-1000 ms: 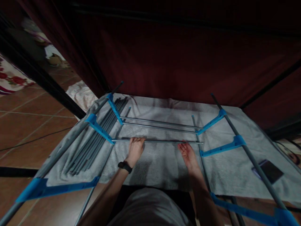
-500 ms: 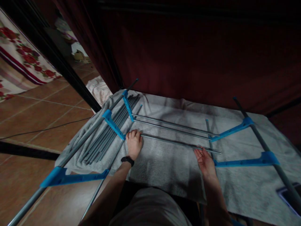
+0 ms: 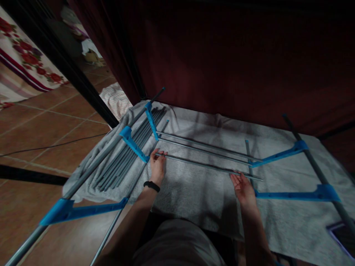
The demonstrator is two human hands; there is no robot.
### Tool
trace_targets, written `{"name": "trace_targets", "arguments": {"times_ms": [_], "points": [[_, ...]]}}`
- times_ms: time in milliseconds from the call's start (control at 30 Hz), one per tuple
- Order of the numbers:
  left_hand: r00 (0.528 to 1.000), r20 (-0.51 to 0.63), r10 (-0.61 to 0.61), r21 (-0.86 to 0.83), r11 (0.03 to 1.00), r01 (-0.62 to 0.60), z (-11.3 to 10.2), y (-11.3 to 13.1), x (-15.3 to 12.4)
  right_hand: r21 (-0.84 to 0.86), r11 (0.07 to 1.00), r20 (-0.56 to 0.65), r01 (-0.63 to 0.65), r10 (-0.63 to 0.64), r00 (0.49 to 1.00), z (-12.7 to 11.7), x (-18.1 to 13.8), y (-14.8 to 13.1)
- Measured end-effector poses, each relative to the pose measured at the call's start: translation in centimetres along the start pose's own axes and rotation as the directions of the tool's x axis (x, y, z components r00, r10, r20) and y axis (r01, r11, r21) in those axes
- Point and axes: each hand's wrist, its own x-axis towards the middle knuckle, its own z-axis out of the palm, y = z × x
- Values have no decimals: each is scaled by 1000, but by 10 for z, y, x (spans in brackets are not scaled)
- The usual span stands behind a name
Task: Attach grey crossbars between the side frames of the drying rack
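A thin grey metal rod (image 3: 198, 162) lies crosswise between my two hands. Its left end is pinched in the fingers of my left hand (image 3: 157, 166), close beside a blue plastic bracket (image 3: 134, 147). My right hand (image 3: 242, 186), palm partly turned up, has its fingers on the rod near the right end, by the right-hand blue bracket (image 3: 294, 194). Beyond them, two similar rods (image 3: 205, 147) span from the left far bracket (image 3: 151, 121) to the right far bracket (image 3: 279, 154). Thicker grey tubes (image 3: 94, 168) carry the brackets on both sides.
Several loose grey rods (image 3: 130, 147) lie in a bundle on the grey blanket (image 3: 191, 192) at the left. A phone (image 3: 344, 236) rests at the lower right. Dark red curtain (image 3: 222, 66) hangs behind. Tiled floor (image 3: 50, 129) with a black cable is at the left.
My left hand has turned slightly, so the rod's left end now shows between its thumb and fingers. My right hand stays at the rod's right part. The view has shifted a little.
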Motion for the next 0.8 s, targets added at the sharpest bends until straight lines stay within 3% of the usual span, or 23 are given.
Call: {"name": "trace_targets", "arguments": {"times_ms": [200,433,800], "points": [[998,-23,-63,-43,997,62,-3,-4,2,29,998,41,50,-51,998,-7,-2,8],[997,51,-64,-149,986,71,-5,-3,2,9,993,45,118,-118,992,-9,-4,15],[984,173,-35,-214,974,72,-16,-11,11,71,995,33,74,-76,997,-10,0,18]]}}
